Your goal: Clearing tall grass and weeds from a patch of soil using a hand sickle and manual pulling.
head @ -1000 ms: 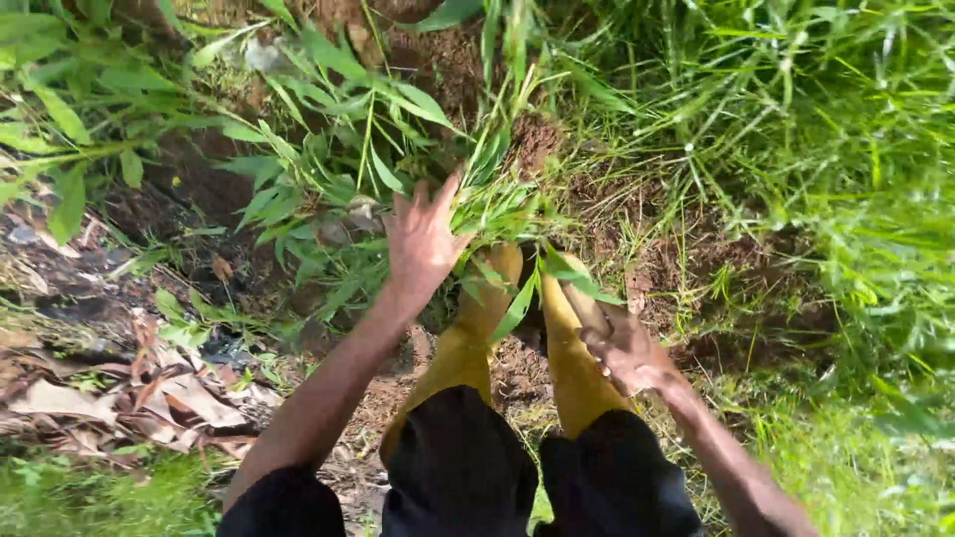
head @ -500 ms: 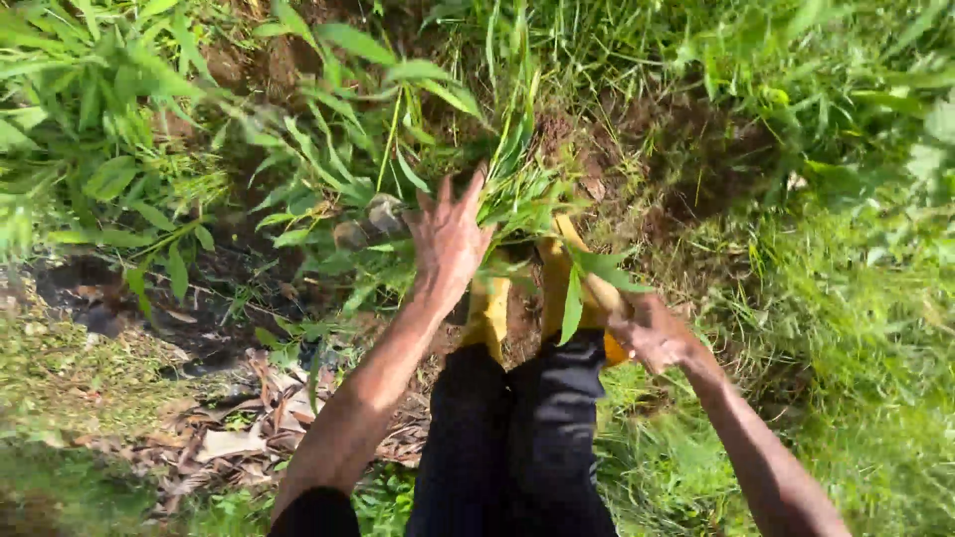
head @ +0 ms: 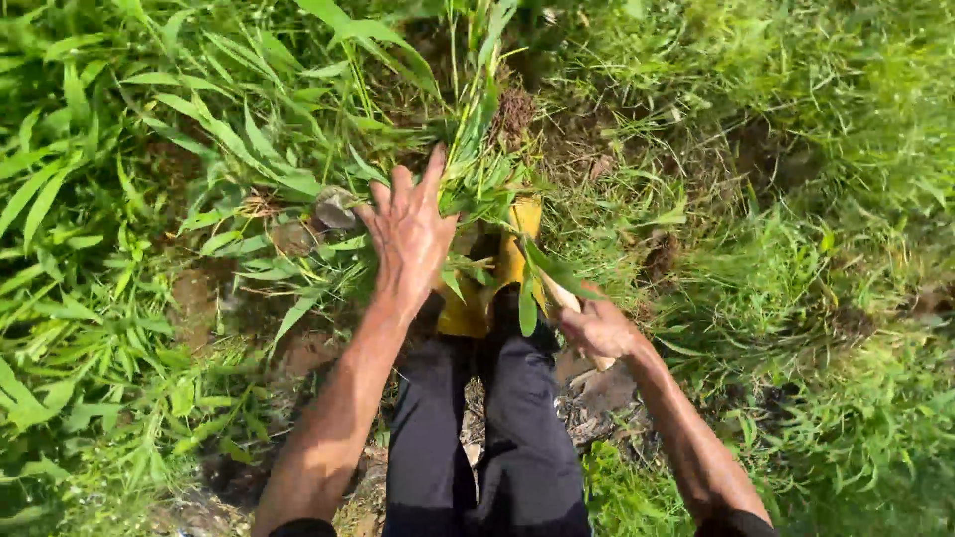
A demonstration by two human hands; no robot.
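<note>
Reaching into leafy green plant clump (head: 468,169): long narrow blades, thin stems, rising from dark soil just ahead of yellow boots (head: 492,273). Left hand (head: 408,234) flat against leaves, fingers spread wide, gripping nothing. Right hand (head: 597,328) curled closed around pale wooden handle (head: 559,295), low beside right boot. Handle's far end hidden under leaves; tool type unclear. Boots half covered by foliage. Black trousers (head: 487,438) cut off at bottom edge.

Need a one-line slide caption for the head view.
Left hand spread on leafy weeds, right hand gripping a pale handle above yellow boots.
</note>
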